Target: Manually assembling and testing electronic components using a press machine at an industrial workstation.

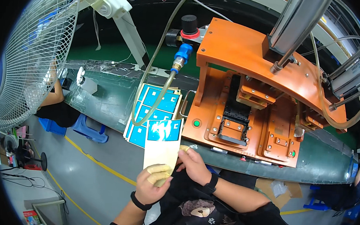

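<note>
Upright in front of me is a cream backing sheet (160,153) with a shiny blue film label across its top. My left hand (153,184), with pale yellow finger cots, grips its lower end. Fingers of my right hand (194,166) close together at the sheet's right edge; what lies between their tips is too small to make out. Behind it, a stack of similar blue-label sheets (150,99) rests on the green bench. An orange press (244,41) stands to the right, with a black frame-like part (235,112) in its left fixture.
A clear air hose (157,104) loops down from a blue fitting over the stack. The fan (37,50) is at left, near another person's arm (55,94). A blue stool (89,127) and an open cardboard box (281,190) are below the bench (109,100).
</note>
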A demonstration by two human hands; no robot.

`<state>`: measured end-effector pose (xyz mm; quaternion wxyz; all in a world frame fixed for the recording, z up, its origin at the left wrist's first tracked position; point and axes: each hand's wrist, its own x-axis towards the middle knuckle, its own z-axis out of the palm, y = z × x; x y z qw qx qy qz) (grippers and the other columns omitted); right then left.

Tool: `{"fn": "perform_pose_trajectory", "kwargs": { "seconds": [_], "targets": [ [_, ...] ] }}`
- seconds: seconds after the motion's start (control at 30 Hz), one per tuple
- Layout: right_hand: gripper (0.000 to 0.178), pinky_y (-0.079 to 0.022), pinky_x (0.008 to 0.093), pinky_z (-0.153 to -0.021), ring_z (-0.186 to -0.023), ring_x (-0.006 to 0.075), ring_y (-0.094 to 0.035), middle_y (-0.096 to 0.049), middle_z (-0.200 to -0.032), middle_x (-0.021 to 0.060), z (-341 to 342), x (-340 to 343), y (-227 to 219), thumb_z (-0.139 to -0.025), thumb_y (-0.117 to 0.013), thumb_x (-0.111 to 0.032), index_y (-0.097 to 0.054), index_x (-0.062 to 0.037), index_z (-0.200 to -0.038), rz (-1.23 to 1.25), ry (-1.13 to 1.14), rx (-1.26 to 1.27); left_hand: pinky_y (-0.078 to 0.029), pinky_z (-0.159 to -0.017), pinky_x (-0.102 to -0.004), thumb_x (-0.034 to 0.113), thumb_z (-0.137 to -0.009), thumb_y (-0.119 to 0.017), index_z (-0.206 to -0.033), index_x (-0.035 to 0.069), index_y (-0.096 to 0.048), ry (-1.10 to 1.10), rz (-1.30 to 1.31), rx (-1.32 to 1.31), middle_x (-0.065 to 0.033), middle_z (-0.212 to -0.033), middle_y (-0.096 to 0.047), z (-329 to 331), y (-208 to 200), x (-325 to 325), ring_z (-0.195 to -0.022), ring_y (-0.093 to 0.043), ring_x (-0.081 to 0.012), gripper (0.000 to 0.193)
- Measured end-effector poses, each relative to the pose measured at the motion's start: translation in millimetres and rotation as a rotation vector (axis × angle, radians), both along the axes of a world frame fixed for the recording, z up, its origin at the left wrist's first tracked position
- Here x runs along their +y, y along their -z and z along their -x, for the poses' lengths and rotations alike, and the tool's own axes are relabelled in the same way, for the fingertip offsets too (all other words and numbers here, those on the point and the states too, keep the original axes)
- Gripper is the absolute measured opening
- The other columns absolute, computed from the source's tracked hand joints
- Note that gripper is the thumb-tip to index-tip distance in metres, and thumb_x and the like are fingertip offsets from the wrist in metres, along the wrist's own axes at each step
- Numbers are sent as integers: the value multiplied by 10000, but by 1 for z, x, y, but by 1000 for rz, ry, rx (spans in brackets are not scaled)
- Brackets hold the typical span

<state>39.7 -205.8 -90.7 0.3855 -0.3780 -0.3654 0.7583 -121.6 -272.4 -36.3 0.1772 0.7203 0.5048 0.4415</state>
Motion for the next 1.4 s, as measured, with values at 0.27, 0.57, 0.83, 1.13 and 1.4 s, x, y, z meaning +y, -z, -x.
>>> {"fn": "perform_pose_trajectory", "kwargs": {
  "seconds": [0.27, 0.57, 0.83, 1.13, 1.4],
  "targets": [
    [228, -516, 245, -741, -876, 75, -615, -672, -995, 50, -19, -1, -7, -960, -536, -89, -581, 29, -1149, -162, -5, -6, -449, -936, -437, 143, -673, -803, -1074, 30, -631, 170, 123, 109, -170, -1223, -569, -19, -6, 2, -1107, -551, -356, 451],
    [252, -514, 388, -664, -741, 312, -640, -669, -837, 123, -67, -12, -59, -830, -633, -91, -667, -82, -1079, -902, -54, -525, -506, -863, -369, 0, -742, -735, -1072, -19, -624, 5, -3, -34, -194, -1102, -639, -49, -20, 28, -988, -640, -307, 348],
    [210, -502, 395, -660, -723, 304, -604, -608, -768, 109, -154, -36, -76, -829, -627, -70, -668, -71, -1035, -902, 12, -566, -522, -822, -349, -28, -821, -670, -939, -20, -645, 227, 236, -721, -195, -999, -666, -63, -3, 22, -906, -657, -252, 120],
    [141, -497, 267, -725, -805, 122, -617, -652, -952, 31, -348, -205, 38, -896, -574, -50, -616, -20, -1028, -7, 1351, -134, -489, -816, -358, 96, -844, -694, -942, 14, -601, 504, 588, -1274, -154, -959, -648, -108, 10, 28, -905, -612, -215, 158],
    [463, -466, 354, -488, -666, 255, -620, -632, -903, 149, -353, -480, 237, -934, -506, -444, -513, -37, -1155, 980, 1552, -286, -471, -904, -323, -32, -837, -606, -972, -32, -596, 558, 764, -981, -184, -1019, -658, -145, 17, 32, -962, -635, -217, 135]
  ]
}}
